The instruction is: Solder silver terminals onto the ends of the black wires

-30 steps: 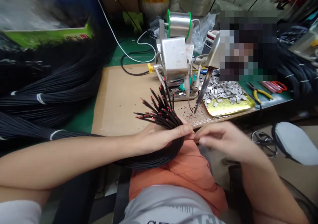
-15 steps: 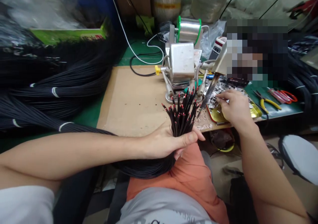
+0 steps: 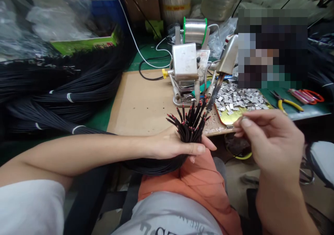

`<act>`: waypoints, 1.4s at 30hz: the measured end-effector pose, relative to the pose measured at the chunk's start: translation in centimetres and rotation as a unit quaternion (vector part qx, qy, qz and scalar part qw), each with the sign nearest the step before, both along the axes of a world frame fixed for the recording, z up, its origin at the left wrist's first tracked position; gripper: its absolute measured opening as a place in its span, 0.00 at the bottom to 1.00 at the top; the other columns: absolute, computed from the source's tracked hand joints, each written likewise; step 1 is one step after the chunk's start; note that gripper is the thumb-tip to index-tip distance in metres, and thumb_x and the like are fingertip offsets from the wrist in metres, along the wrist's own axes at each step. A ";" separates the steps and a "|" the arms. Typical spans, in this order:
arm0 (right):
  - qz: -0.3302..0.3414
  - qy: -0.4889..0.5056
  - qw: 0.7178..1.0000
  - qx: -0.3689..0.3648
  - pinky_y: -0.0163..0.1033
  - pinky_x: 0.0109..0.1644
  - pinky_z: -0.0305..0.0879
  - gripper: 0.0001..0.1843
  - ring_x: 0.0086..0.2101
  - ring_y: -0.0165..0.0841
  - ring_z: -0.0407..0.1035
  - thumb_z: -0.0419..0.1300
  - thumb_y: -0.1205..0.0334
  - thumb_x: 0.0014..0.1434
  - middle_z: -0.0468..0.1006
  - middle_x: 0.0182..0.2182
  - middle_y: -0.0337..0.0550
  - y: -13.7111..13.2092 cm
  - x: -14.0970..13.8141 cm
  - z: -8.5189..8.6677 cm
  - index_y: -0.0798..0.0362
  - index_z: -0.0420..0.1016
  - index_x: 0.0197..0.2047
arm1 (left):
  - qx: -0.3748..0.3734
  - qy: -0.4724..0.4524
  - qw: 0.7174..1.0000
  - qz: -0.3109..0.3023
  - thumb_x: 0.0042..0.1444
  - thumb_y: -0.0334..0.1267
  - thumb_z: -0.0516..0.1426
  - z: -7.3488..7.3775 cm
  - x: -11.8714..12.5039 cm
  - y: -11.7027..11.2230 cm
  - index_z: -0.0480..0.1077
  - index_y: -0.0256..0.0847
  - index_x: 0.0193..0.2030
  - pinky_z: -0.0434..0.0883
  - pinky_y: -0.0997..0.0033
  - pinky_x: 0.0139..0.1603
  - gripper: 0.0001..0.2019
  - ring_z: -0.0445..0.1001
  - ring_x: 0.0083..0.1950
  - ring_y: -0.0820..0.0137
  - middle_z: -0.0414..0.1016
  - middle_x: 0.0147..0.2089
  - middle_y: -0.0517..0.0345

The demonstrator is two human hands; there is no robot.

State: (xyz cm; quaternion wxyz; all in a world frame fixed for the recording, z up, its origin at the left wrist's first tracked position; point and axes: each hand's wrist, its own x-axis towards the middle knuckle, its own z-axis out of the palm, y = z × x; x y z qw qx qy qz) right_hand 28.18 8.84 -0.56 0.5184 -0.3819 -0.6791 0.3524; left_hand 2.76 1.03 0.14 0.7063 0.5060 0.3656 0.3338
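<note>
Our left hand (image 3: 177, 145) clamps a bundle of red-tipped black wires (image 3: 190, 129), while our right hand (image 3: 271, 141) pinches a small metal clip (image 3: 244, 119) near the gold tray (image 3: 229, 119).

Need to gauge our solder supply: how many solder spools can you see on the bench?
1. A green-flanged solder spool sits on the stand above the silver metal box. Others could be hidden behind the pixelated patch on the right or the clutter behind the stand.
</note>
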 end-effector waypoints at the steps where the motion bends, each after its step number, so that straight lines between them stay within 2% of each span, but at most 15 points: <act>1: 0.021 -0.014 1.000 -0.008 0.32 0.37 0.80 0.10 0.32 0.29 0.82 0.75 0.64 0.67 0.88 0.37 0.38 -0.8 0.0 0.2 0.45 0.89 0.50 | -0.008 -0.014 1.000 0.006 0.66 0.43 0.74 0.5 0.3 0.1 0.87 0.37 0.47 0.79 0.77 0.38 0.11 0.78 0.35 0.73 0.80 0.33 0.59; 3: 0.066 -0.034 0.996 -0.040 0.29 0.36 0.78 0.10 0.32 0.27 0.81 0.75 0.67 0.65 0.87 0.36 0.37 -1.7 -0.2 0.4 0.44 0.90 0.48 | -0.027 -0.038 0.998 0.032 0.57 0.36 0.79 1.2 1.1 0.3 0.85 0.37 0.41 0.76 0.80 0.32 0.11 0.76 0.32 0.76 0.81 0.33 0.62; 5: 0.131 -0.033 0.983 -0.125 0.30 0.37 0.79 0.05 0.32 0.28 0.82 0.74 0.67 0.65 0.88 0.34 0.38 -1.8 -0.5 0.4 0.46 0.89 0.42 | -0.041 -0.044 0.996 0.068 0.48 0.30 0.81 1.6 1.6 0.3 0.83 0.36 0.36 0.74 0.82 0.30 0.14 0.75 0.30 0.78 0.80 0.32 0.64; 8: 0.231 -0.019 0.935 -0.269 0.33 0.42 0.84 0.04 0.35 0.32 0.87 0.76 0.64 0.63 0.92 0.37 0.42 -1.5 -1.1 0.4 0.48 0.89 0.42 | -0.070 -0.025 0.990 0.122 0.48 0.29 0.80 1.5 1.9 0.0 0.81 0.35 0.33 0.73 0.84 0.28 0.14 0.74 0.28 0.79 0.80 0.29 0.65; 10: 0.257 -0.014 0.919 -0.300 0.33 0.43 0.85 0.10 0.37 0.33 0.88 0.78 0.63 0.60 0.93 0.39 0.42 -1.4 -1.5 0.2 0.47 0.89 0.45 | -0.084 -0.007 0.985 0.152 0.50 0.31 0.80 1.2 1.8 -0.3 0.81 0.35 0.34 0.71 0.83 0.25 0.13 0.73 0.26 0.79 0.80 0.28 0.66; 12: 0.251 -0.020 0.926 -0.280 0.32 0.43 0.85 0.12 0.37 0.33 0.88 0.80 0.63 0.58 0.93 0.39 0.40 -1.5 -1.9 -0.1 0.46 0.90 0.46 | -0.082 0.016 0.982 0.169 0.50 0.34 0.80 0.9 1.7 -0.6 0.80 0.35 0.34 0.71 0.82 0.24 0.14 0.72 0.24 0.78 0.77 0.25 0.67; 16: 0.182 -0.028 0.962 -0.202 0.29 0.40 0.82 0.04 0.33 0.29 0.86 0.78 0.62 0.61 0.92 0.35 0.38 -2.1 -2.1 -0.5 0.44 0.92 0.40 | -0.083 0.054 0.980 0.173 0.52 0.43 0.79 0.6 1.5 -1.0 0.81 0.35 0.33 0.70 0.80 0.25 0.16 0.69 0.22 0.78 0.72 0.21 0.68; 19: 0.156 -0.026 0.970 -0.183 0.27 0.37 0.80 0.03 0.30 0.27 0.83 0.78 0.63 0.60 0.91 0.32 0.36 -2.1 -2.1 -0.4 0.44 0.91 0.36 | -0.091 0.067 0.979 0.168 0.54 0.48 0.78 0.5 1.3 -1.1 0.81 0.35 0.32 0.68 0.79 0.25 0.18 0.67 0.22 0.78 0.70 0.20 0.67; 25: 0.192 -0.015 0.953 -0.235 0.24 0.34 0.76 0.07 0.28 0.25 0.81 0.82 0.66 0.54 0.88 0.28 0.37 -1.2 -2.1 -0.1 0.47 0.90 0.33 | -0.070 0.083 0.978 0.176 0.59 0.50 0.74 0.4 1.0 -1.3 0.81 0.37 0.35 0.68 0.77 0.28 0.17 0.70 0.24 0.76 0.74 0.22 0.66; 28: 0.216 0.038 0.939 -0.264 0.24 0.34 0.75 0.07 0.28 0.24 0.80 0.82 0.66 0.55 0.88 0.28 0.36 -1.2 -2.2 -0.8 0.47 0.90 0.33 | -0.049 0.086 0.978 0.182 0.58 0.46 0.74 0.4 1.0 -1.2 0.82 0.37 0.35 0.70 0.76 0.32 0.14 0.74 0.29 0.75 0.77 0.26 0.63; 31: 0.254 0.106 0.916 -0.290 0.26 0.38 0.78 0.09 0.30 0.24 0.81 0.85 0.64 0.55 0.88 0.30 0.35 -1.4 -2.6 -2.0 0.44 0.91 0.34 | -0.032 0.079 0.977 0.194 0.53 0.40 0.75 0.2 1.1 -1.0 0.83 0.37 0.33 0.72 0.76 0.38 0.10 0.75 0.34 0.73 0.80 0.30 0.62; 35: 0.303 0.157 0.894 -0.291 0.31 0.41 0.78 0.09 0.33 0.26 0.79 0.84 0.63 0.57 0.86 0.30 0.35 -2.0 -3.5 -3.1 0.42 0.91 0.34 | -0.051 0.038 0.979 0.191 0.50 0.36 0.76 -0.4 1.1 -0.9 0.83 0.36 0.31 0.73 0.75 0.40 0.09 0.76 0.34 0.73 0.81 0.30 0.62; 37: 0.305 0.175 0.891 -0.288 0.33 0.41 0.78 0.08 0.32 0.27 0.78 0.84 0.61 0.59 0.84 0.29 0.34 -2.4 -3.8 -3.2 0.42 0.91 0.35 | -0.041 0.022 0.978 0.202 0.50 0.34 0.76 -0.6 1.1 -0.9 0.83 0.36 0.31 0.74 0.76 0.39 0.08 0.76 0.34 0.75 0.82 0.30 0.63; 39: 0.268 0.170 0.911 -0.263 0.32 0.42 0.79 0.07 0.34 0.27 0.79 0.84 0.59 0.59 0.84 0.30 0.35 -2.6 -3.8 -3.2 0.42 0.91 0.36 | -0.040 0.004 0.976 0.214 0.51 0.31 0.76 -0.7 1.2 -0.9 0.83 0.36 0.33 0.74 0.78 0.37 0.08 0.77 0.32 0.76 0.81 0.29 0.65; 42: 0.155 0.081 0.962 -0.209 0.27 0.41 0.78 0.05 0.33 0.24 0.79 0.82 0.58 0.64 0.87 0.33 0.36 -2.2 -3.2 -3.1 0.44 0.91 0.40 | -0.066 -0.012 0.970 0.233 0.53 0.29 0.75 -0.5 1.3 -0.7 0.81 0.36 0.36 0.75 0.77 0.32 0.09 0.77 0.28 0.76 0.80 0.27 0.67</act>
